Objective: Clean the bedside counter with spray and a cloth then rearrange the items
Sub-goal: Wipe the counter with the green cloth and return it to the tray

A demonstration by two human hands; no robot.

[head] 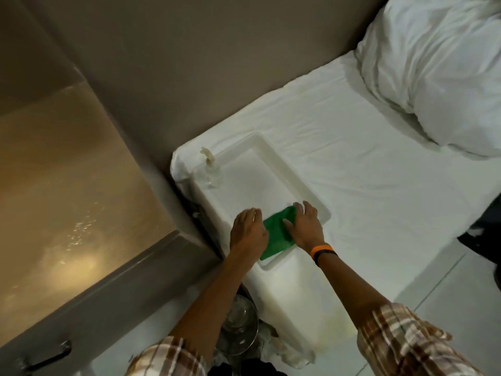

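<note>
A green cloth (279,232) lies flat in the near end of a white plastic tray (298,169) that sits on the bed's corner. My right hand (306,226) presses on the cloth's right side with its fingers spread. At the cloth's left edge rests my left hand (248,229), fingers forward and partly over the cloth. A clear spray bottle (210,164) with a white trigger stands at the tray's far left corner. The glossy brown bedside counter (67,185) is to the left, with wet droplets on it.
A white pillow (433,77) lies at the bed's head on the white sheet (366,172). A round glass container (238,329) stands on the floor between my arms, next to crumpled white material. A dark handle (46,356) sits low on the counter's front.
</note>
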